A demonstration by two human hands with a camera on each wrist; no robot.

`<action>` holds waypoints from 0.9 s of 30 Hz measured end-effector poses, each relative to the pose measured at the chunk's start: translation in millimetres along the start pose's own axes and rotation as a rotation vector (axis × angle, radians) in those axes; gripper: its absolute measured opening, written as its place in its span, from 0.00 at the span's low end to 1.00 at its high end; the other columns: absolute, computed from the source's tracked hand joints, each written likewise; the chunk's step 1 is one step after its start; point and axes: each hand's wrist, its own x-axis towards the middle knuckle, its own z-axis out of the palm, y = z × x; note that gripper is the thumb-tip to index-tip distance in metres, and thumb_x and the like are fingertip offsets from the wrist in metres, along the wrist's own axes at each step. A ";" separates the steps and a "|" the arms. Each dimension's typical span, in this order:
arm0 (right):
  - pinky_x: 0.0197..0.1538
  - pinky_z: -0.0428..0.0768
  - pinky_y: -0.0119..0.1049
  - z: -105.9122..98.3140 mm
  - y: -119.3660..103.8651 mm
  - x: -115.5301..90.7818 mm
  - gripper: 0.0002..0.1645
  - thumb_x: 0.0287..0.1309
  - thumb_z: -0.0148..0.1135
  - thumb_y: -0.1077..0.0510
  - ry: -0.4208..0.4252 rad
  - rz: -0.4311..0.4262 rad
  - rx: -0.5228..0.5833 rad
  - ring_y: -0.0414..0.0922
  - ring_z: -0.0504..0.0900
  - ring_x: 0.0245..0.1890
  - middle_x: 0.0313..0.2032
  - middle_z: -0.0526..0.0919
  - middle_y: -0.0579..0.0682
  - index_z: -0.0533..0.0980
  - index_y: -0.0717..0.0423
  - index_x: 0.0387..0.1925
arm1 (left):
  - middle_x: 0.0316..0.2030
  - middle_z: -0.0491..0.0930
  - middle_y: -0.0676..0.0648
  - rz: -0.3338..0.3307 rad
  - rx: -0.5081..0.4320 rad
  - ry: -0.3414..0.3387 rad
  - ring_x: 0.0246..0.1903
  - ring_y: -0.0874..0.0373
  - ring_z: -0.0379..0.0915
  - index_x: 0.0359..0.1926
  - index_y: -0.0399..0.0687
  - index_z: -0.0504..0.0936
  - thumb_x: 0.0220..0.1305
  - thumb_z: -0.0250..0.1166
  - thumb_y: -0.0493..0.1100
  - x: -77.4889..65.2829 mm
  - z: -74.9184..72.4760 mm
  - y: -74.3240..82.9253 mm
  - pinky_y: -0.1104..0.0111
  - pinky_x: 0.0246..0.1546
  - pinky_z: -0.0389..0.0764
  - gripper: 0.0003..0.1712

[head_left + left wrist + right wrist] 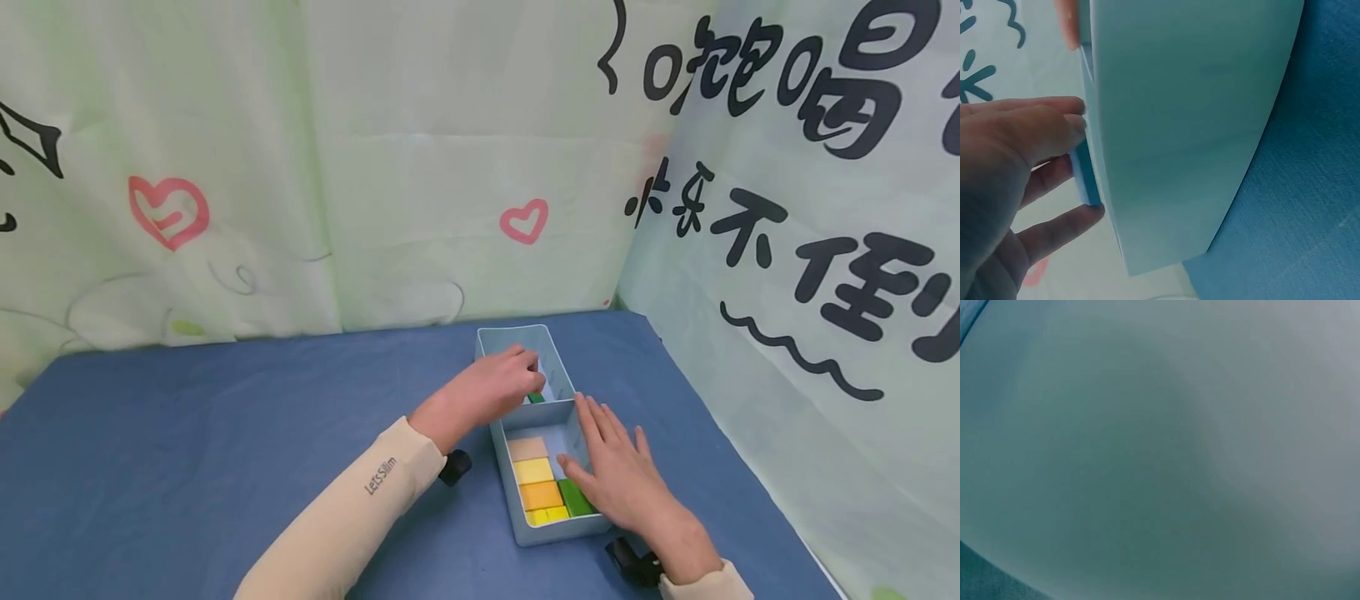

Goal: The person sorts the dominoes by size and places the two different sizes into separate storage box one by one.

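Note:
A light blue box (504,492) with a far and a near compartment stands on the table. My left hand (491,383) reaches over the far compartment. Its thumb and fingers pinch a flat block (1087,178), bluish in the left wrist view, just outside the box wall (1179,125) in that view. A green block (536,398) shows below the fingers in the head view. My right hand (626,471) lies along the box's right side, fingers straight, thumb over the near compartment. There, yellow blocks (533,472), an orange block (541,497), a beige block (527,449) and another green block (573,497) lie together.
A blue cloth (225,450) covers the table, stretching far to the left of the box. Behind it and on the right hang pale curtains (420,167) with hearts and dark writing. A pale, blurred surface (1147,456) fills most of the right wrist view.

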 end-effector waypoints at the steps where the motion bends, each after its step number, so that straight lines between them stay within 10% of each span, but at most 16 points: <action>1: 0.66 0.48 0.77 -0.1 0.3 -0.3 0.50 0.68 0.56 0.41 0.003 0.000 -0.003 0.65 0.52 0.75 0.76 0.53 0.63 0.45 0.56 0.78 | 0.50 0.78 0.50 -0.010 -0.007 -0.018 0.50 0.57 0.71 0.52 0.55 0.86 0.68 0.64 0.38 2.4 0.5 0.2 0.76 0.41 0.80 0.14; 15: 0.65 0.48 0.78 1.4 4.1 -1.6 0.51 0.68 0.56 0.41 -0.033 0.017 0.031 0.67 0.55 0.74 0.76 0.52 0.63 0.41 0.52 0.79 | 0.22 0.69 0.54 -0.080 -0.067 -0.192 0.25 0.64 0.62 0.31 0.51 0.84 0.67 0.63 0.33 25.7 4.1 -0.8 0.76 0.26 0.61 0.10; 27: 0.65 0.49 0.77 -1.4 2.2 0.0 0.51 0.69 0.54 0.41 -0.065 0.035 0.041 0.66 0.58 0.73 0.76 0.52 0.62 0.39 0.51 0.79 | 0.30 0.80 0.52 -0.135 0.038 -0.308 0.24 0.64 0.63 0.39 0.50 0.82 0.70 0.60 0.35 33.8 9.0 7.4 0.76 0.26 0.62 0.07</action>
